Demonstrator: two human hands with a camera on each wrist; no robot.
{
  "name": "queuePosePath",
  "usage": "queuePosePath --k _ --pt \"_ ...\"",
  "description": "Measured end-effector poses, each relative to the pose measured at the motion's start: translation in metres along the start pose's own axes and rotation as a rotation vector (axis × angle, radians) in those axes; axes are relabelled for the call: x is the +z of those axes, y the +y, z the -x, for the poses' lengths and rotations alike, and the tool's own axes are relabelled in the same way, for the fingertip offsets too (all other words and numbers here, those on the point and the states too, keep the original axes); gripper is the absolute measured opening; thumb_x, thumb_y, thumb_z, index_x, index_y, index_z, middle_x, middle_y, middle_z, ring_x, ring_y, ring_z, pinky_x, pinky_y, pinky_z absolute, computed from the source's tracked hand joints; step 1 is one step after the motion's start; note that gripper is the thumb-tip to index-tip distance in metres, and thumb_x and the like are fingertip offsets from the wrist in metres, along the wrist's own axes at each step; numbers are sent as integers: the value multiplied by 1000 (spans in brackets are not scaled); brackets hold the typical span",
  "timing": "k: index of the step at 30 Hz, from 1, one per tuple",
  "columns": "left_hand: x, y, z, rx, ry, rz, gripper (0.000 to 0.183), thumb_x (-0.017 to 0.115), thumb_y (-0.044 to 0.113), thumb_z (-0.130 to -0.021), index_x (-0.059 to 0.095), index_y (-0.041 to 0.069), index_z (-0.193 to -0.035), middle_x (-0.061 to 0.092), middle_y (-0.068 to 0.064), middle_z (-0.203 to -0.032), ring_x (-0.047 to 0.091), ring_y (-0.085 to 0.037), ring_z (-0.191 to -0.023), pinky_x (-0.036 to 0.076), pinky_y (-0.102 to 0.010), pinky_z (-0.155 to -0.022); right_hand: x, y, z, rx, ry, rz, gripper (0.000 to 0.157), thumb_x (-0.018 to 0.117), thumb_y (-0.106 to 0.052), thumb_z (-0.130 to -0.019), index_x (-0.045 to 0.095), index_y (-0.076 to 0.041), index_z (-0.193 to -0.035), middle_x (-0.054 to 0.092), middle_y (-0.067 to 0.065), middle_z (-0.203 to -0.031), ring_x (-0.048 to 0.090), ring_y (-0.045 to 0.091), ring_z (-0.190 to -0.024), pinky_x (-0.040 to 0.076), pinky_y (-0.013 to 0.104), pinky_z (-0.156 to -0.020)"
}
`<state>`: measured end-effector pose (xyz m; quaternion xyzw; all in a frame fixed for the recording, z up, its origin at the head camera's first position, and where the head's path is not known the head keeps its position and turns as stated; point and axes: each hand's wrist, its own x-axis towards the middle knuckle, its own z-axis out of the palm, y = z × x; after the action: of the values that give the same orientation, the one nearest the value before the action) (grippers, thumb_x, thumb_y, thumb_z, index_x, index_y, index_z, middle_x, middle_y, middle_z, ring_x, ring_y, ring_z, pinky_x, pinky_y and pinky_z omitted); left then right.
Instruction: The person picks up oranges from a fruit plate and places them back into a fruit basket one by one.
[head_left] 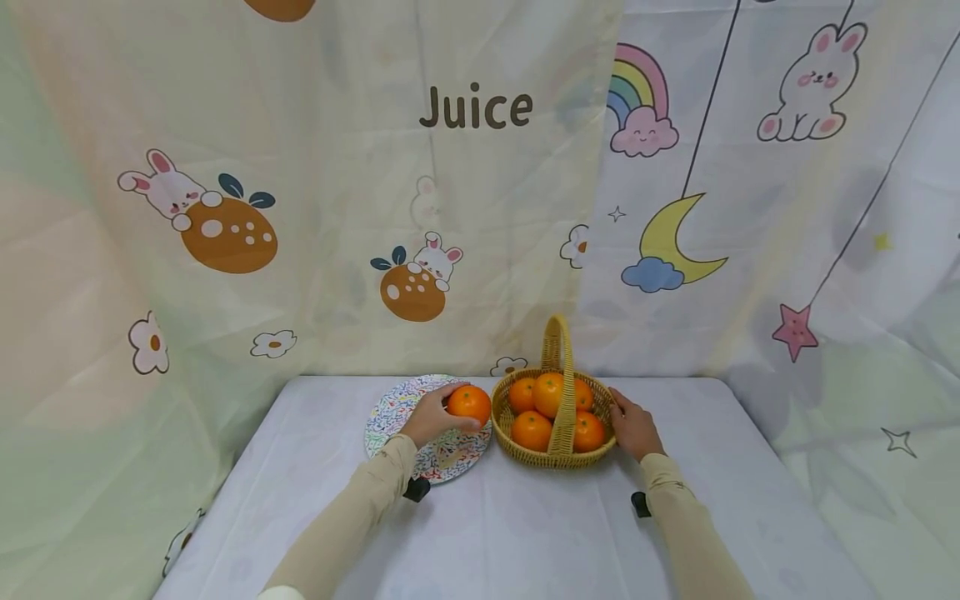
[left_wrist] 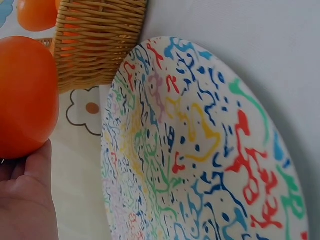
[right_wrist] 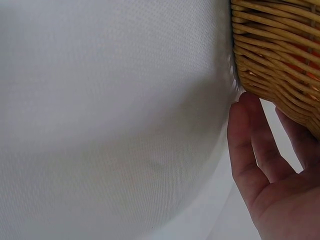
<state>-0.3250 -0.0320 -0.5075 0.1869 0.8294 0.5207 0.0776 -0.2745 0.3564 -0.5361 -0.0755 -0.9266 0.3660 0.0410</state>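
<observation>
My left hand (head_left: pixel 437 419) holds an orange (head_left: pixel 469 403) between thumb and fingers, over the right part of a round plate (head_left: pixel 450 467) with a multicoloured squiggle pattern. In the left wrist view the orange (left_wrist: pixel 25 97) is close up, apart from the plate (left_wrist: pixel 200 150). Right of the plate stands a wicker basket (head_left: pixel 525 457) with a tall handle, and several oranges (head_left: pixel 531 431) lie in it. My right hand (head_left: pixel 637 429) touches the basket's right side. The right wrist view shows its fairly straight fingers (right_wrist: pixel 262 135) against the woven wall (right_wrist: pixel 275 65); the thumb is hidden.
A white cloth covers the table (head_left: pixel 525 533). Behind it hangs a printed curtain (head_left: pixel 337 192) with rabbits, fruit and the word "Juice", meeting the table's back edge. The basket's arched handle (head_left: pixel 557 333) rises above the oranges. Dark wrist devices (head_left: pixel 417 489) sit beneath both forearms.
</observation>
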Motion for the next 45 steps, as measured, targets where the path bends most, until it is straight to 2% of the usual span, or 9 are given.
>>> queuePosePath --k 5,10,15,25,33,41,45 --pt "5 3 -8 22 0 19 76 84 48 -72 56 22 -138 60 -3 -125 59 -24 -106 52 -42 -90 1 1 1 -7 10 5 52 35 -27 -106 30 -5 -153 52 24 -133 53 23 -67 46 34 -62" --pt "12 9 -16 24 20 21 78 84 47 -72 55 20 -139 61 -3 -124 60 -24 -104 52 -40 -89 2 3 1 -14 14 22 52 34 -28 -106 30 -5 -153 48 24 -140 56 28 -87 46 39 -77" --pt "20 17 -24 30 17 54 77 85 45 -73 55 20 -139 61 -2 -126 61 -22 -104 52 -39 -89 2 5 1 -13 17 15 52 34 -27 -106 29 -5 -153 46 24 -143 55 33 -99 44 44 -83" --pt "34 32 -35 67 -29 52 75 85 41 -74 54 21 -139 61 -2 -126 60 -21 -106 52 -38 -90 2 4 1 21 3 5 52 33 -28 -106 28 -8 -154 49 23 -139 56 29 -86 46 40 -75" --pt "43 38 -40 67 -32 45 78 85 41 -74 52 17 -141 60 -3 -126 59 -22 -106 52 -40 -90 1 -1 2 12 11 -1 52 35 -27 -105 29 -7 -153 41 24 -147 50 35 -110 42 50 -94" --pt "49 38 -44 65 -33 45 79 85 44 -73 52 22 -142 60 -1 -125 59 -21 -105 52 -39 -89 2 1 -1 12 14 7 52 35 -27 -105 29 -8 -154 41 24 -147 50 35 -109 42 49 -93" --pt "49 36 -45 67 -36 48 82 85 45 -73 51 19 -143 59 -1 -127 59 -23 -106 51 -41 -90 2 2 -2 2 23 17 52 35 -27 -105 29 -8 -153 41 24 -147 50 35 -108 42 49 -93"
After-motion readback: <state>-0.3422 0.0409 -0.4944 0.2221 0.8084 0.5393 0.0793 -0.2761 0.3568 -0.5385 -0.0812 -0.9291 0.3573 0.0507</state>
